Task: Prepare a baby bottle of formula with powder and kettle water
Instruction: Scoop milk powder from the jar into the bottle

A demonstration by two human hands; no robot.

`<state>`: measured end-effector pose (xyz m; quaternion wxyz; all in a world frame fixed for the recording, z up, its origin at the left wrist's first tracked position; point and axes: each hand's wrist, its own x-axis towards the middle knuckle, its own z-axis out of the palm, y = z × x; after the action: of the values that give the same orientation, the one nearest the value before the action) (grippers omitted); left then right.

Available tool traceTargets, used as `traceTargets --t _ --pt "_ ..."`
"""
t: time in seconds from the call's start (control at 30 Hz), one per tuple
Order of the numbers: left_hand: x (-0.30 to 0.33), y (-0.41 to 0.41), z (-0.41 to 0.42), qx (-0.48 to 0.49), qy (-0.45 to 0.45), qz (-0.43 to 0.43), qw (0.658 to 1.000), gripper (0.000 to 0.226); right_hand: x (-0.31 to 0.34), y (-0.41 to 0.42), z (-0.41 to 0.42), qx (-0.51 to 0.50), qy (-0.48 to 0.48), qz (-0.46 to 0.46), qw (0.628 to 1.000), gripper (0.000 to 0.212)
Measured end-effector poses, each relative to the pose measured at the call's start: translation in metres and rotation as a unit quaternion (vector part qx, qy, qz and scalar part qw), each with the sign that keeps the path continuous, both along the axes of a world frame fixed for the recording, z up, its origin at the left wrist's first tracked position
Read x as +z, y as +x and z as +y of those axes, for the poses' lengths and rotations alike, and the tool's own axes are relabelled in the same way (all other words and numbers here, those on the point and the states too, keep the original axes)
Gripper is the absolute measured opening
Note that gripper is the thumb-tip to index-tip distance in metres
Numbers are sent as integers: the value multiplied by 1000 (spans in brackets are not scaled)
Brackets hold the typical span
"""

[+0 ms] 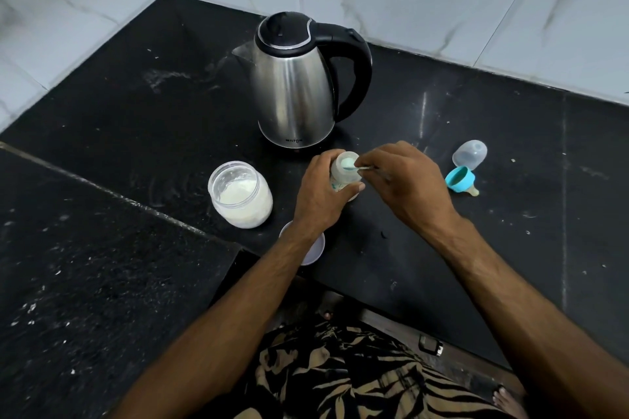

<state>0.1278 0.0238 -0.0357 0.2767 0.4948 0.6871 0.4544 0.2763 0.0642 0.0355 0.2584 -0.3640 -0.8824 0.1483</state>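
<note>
The open baby bottle (344, 169) stands upright on the black counter (136, 119), and my left hand (320, 192) is wrapped around its body. My right hand (408, 184) pinches a small metal spoon (366, 167) whose bowl rests over the bottle's mouth. White powder shows inside the neck. An open glass jar of white formula powder (240, 194) sits left of the bottle. The steel kettle (296, 92) with a black lid and handle stands just behind the bottle, lid closed.
The blue teat ring with its nipple (461, 181) lies on its side to the right, with the clear bottle cap (469, 154) behind it. A white jar lid (315, 248) lies under my left wrist. Marble-tiled walls close the corner behind.
</note>
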Motion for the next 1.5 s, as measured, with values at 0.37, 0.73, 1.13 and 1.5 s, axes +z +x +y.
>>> traceTargets --t 0.37,0.73,1.13,1.5 --pt "-1 0 0 4 -3 0 1000 59 -12 -1 -1 -5 19 88 996 13" --pt "-1 1 0 4 -3 -3 1000 59 -19 -1 2 19 17 104 994 13" --pt "-3 2 0 15 -2 -17 1000 59 -19 -5 3 -122 -177 288 933 11" --pt "-5 -14 -16 7 -34 -28 999 75 -13 -9 5 -179 -348 437 810 13"
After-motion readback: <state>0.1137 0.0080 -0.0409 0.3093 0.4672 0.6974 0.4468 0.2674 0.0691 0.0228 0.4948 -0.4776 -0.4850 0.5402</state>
